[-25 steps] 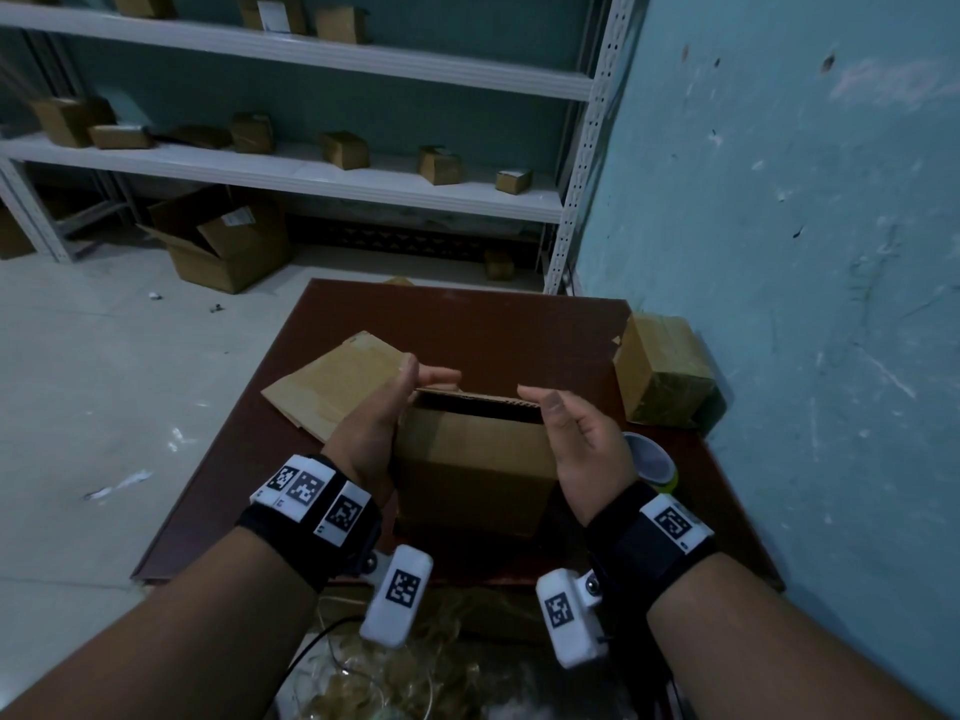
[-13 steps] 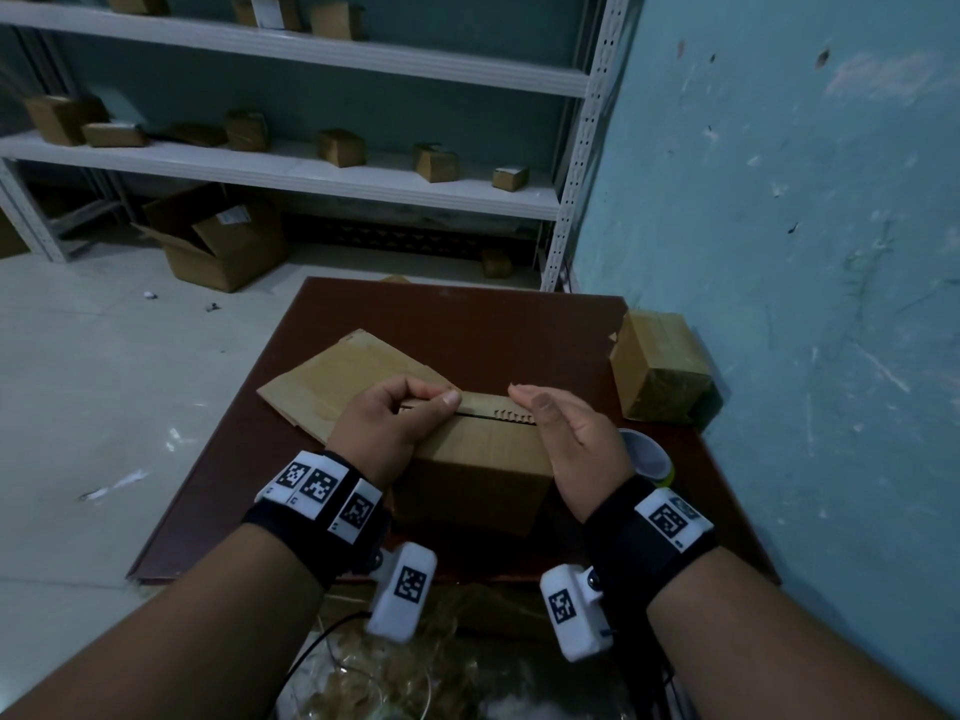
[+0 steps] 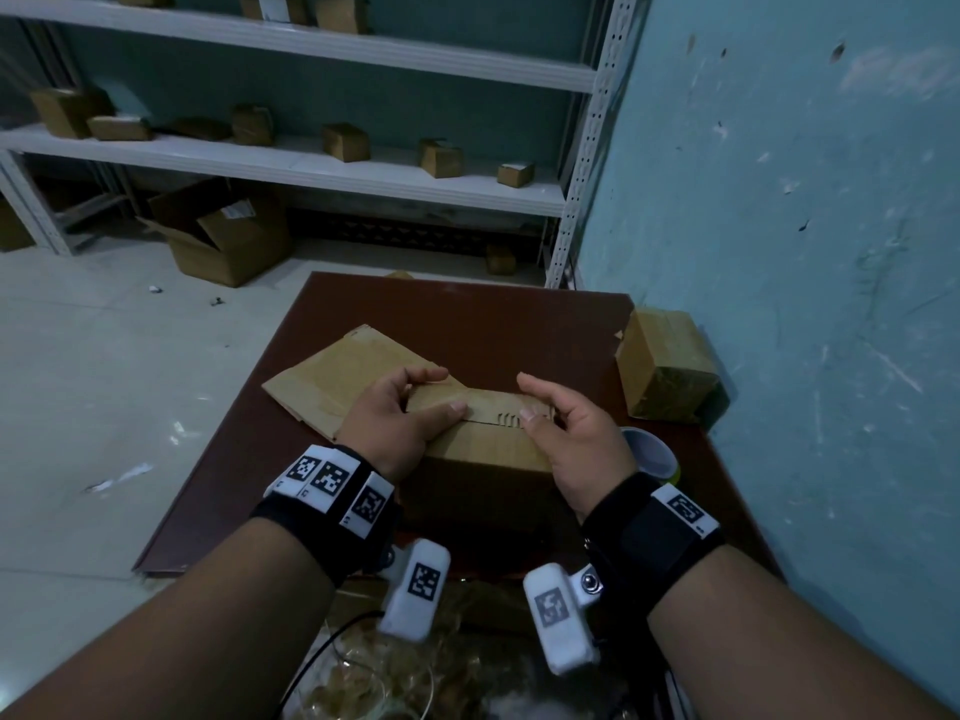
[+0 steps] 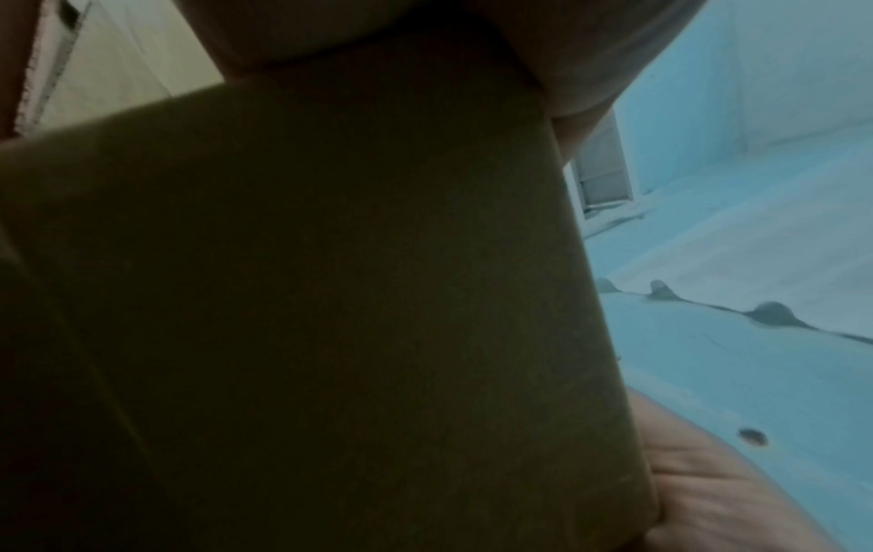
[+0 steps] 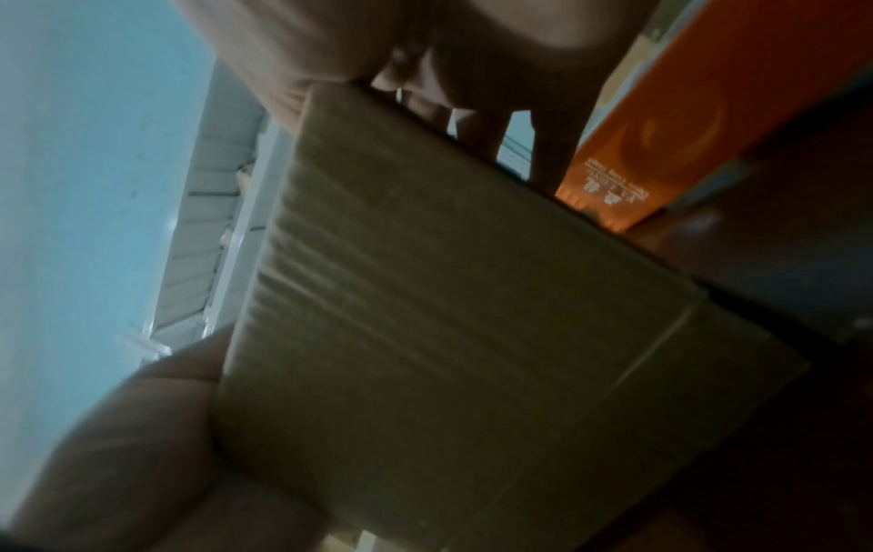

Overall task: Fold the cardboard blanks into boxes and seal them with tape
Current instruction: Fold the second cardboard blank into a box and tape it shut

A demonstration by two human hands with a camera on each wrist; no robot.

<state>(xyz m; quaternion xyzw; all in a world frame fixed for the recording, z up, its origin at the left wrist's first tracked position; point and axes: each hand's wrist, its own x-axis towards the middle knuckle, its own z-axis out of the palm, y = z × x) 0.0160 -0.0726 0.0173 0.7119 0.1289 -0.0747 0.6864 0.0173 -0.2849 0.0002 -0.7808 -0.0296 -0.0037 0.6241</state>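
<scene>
A small brown cardboard box point(image 3: 483, 449) stands on the dark red table point(image 3: 467, 314), its two top flaps folded down to a seam point(image 3: 488, 421). My left hand point(image 3: 449, 391) grips the box's left end, with the thumb lying on the near flap and the fingers over the far one. At the right end my right hand point(image 3: 525, 397) holds it the same way, thumb by the seam. The left wrist view is filled by the box's wall point(image 4: 331, 298). In the right wrist view my fingers point(image 5: 552, 149) reach past the box point(image 5: 449, 317).
Flat cardboard blanks point(image 3: 332, 381) lie on the table behind my left hand. A folded box point(image 3: 665, 366) sits against the blue wall point(image 3: 805, 252) at right, and a tape roll point(image 3: 652, 454) lies beside my right wrist. White shelves point(image 3: 311, 174) with small boxes stand behind the table.
The box's top stood open a second ago. Both hands have folded the flaps down, and the thumbs now lie on the closed top.
</scene>
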